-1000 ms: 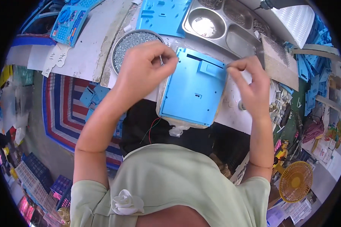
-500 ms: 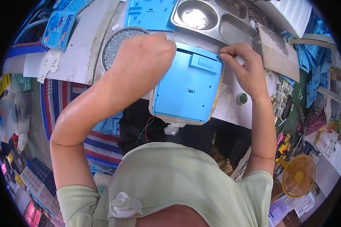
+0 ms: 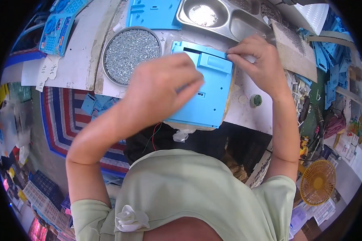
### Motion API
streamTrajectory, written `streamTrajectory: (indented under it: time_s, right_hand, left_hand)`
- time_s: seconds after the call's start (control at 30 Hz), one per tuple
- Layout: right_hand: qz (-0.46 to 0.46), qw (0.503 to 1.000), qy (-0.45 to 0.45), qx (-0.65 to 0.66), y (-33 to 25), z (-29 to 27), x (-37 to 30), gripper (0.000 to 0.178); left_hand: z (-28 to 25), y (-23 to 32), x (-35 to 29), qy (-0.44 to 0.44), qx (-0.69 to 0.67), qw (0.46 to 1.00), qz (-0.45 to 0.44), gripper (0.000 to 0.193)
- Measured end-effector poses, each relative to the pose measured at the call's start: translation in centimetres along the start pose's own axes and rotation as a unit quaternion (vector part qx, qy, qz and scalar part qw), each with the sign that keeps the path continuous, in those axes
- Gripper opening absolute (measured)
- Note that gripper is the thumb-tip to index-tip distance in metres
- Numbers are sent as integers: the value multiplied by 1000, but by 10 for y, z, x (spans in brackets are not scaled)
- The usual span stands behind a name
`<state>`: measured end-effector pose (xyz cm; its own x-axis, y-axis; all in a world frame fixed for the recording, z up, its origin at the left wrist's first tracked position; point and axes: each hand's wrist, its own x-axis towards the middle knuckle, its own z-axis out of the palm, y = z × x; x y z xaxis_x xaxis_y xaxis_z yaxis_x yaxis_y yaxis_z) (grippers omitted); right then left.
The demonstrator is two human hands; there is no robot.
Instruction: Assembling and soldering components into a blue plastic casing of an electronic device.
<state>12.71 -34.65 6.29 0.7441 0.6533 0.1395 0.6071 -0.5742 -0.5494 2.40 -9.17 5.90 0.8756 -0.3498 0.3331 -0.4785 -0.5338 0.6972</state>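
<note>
A light-blue plastic casing [image 3: 207, 102], with a raised bar near its far edge and small holes, lies on a padded support in front of me. My left hand [image 3: 165, 82] is over its left side, fingers curled and thumb and forefinger close together; anything between them is too small or hidden to name. At the casing's far right corner, my right hand [image 3: 255, 62] pinches with thumb and fingertips, and whatever is between them does not show clearly. A round metal bowl of small silver screws [image 3: 132, 54] stands beyond my left hand.
A steel compartment tray [image 3: 229, 20] and another blue plastic panel [image 3: 153, 14] lie at the far side. A small green-topped pot [image 3: 256, 100] sits right of the casing. Red and green wires [image 3: 153, 134] hang by its near left corner. A yellow fan [image 3: 318, 182] is at the right.
My left hand has moved nearer and to the right, from the casing's far left edge to over its surface, uncovering the screw bowl. My right hand stays at the far right corner.
</note>
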Motion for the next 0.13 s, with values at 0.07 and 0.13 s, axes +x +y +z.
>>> streamTrajectory:
  time_s: [0.07, 0.13]
  right_hand:
    - [70, 996, 6, 62, 0, 5, -6, 15]
    - [108, 989, 39, 90, 3, 11, -15, 14]
  left_hand:
    - [16, 5, -4, -2, -2, 1000, 31, 11]
    - [23, 9, -1, -53, 36, 996, 63, 14]
